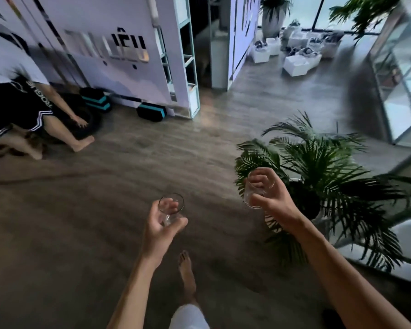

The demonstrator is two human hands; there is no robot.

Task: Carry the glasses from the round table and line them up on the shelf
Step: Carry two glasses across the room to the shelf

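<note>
My left hand (160,227) is wrapped around a clear drinking glass (171,205), held upright over the wooden floor at the lower middle. My right hand (271,198) grips a second clear glass (253,194), a little higher and to the right, in front of a palm's fronds. A white shelf unit with teal edges (188,65) stands at the end of a white partition, upper middle. The round table is not in sight. The picture is blurred by motion.
A potted palm (318,176) stands close on my right. Another person (22,108) crouches on the floor at the left by black-and-teal blocks (151,112). White boxes (297,62) lie at the back. A glass cabinet (399,91) lines the right. My bare foot (186,274) is stepping forward.
</note>
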